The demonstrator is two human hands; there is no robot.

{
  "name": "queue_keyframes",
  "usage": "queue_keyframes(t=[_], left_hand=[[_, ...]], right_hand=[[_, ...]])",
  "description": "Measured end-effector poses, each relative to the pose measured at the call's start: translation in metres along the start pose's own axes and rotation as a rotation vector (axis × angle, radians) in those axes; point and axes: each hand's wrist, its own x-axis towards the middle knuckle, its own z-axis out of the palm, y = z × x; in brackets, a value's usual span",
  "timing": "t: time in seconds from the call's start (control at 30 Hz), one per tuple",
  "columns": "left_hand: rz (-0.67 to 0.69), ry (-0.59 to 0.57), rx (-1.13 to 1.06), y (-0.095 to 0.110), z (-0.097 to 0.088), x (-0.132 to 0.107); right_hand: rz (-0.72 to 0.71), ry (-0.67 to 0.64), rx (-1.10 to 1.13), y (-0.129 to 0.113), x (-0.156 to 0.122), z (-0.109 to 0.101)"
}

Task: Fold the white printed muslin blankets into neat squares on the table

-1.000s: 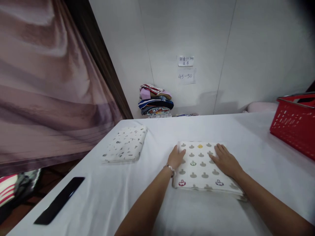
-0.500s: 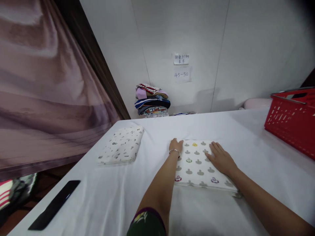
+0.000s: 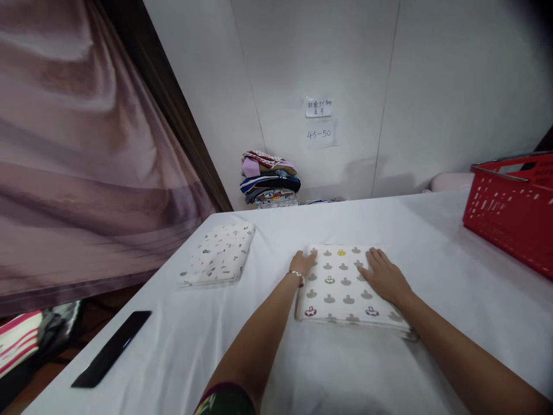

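White wall (image 3: 332,52) spans the far side; white-covered table (image 3: 207,357) fills the near and middle ground. Pink curtain (image 3: 86,161) hangs at left. Red basket (image 3: 510,213) stands on the table at far right. Patterned cloth (image 3: 339,291), folded into a flat rectangle, lies on the table right of centre; grey mushroom-like motifs, a few in yellow, green, red and purple. Second folded cloth (image 3: 222,253), white with small dark marks, lies well apart at far left. Pile of textiles (image 3: 270,181) stands beyond the far table edge. Black flat object (image 3: 113,349) rests at near left. Right hand (image 3: 384,279) lies flat on the patterned cloth's right part, fingers extended and little spread. Left hand (image 3: 303,264) touches its far left edge, fingers narrowly spaced; whether it pinches the fabric cannot be told. Smallest item noted: bracelet (image 3: 297,275) on the left wrist
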Motion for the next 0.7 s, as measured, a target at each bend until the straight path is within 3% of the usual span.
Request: queue_keyframes(t=[0.17, 0.27, 0.4, 0.5, 0.6, 0.7], left_hand=[[0.001, -0.055, -0.069, -0.024, 0.003, -0.04], [0.084, -0.045, -0.116, -0.022, 0.003, -0.043], [0.221, 0.018, -0.048, 0.001, -0.015, -0.016], [0.172, 0.017, 0.043, 0.012, -0.029, 0.015], [0.072, -0.019, 0.045, 0.007, -0.032, 0.036], [0.052, -0.042, 0.025, -0.005, -0.029, 0.04]], right_hand=[[0.001, -0.005, -0.025, -0.002, -0.001, -0.003], [0.021, -0.001, -0.038, -0.006, -0.003, -0.004], [0.092, -0.019, -0.062, -0.012, -0.009, -0.008], [0.074, -0.065, -0.066, -0.016, -0.013, -0.015], [-0.029, -0.093, -0.067, -0.012, -0.01, -0.025], [-0.05, -0.051, -0.052, -0.001, 0.008, -0.03]])
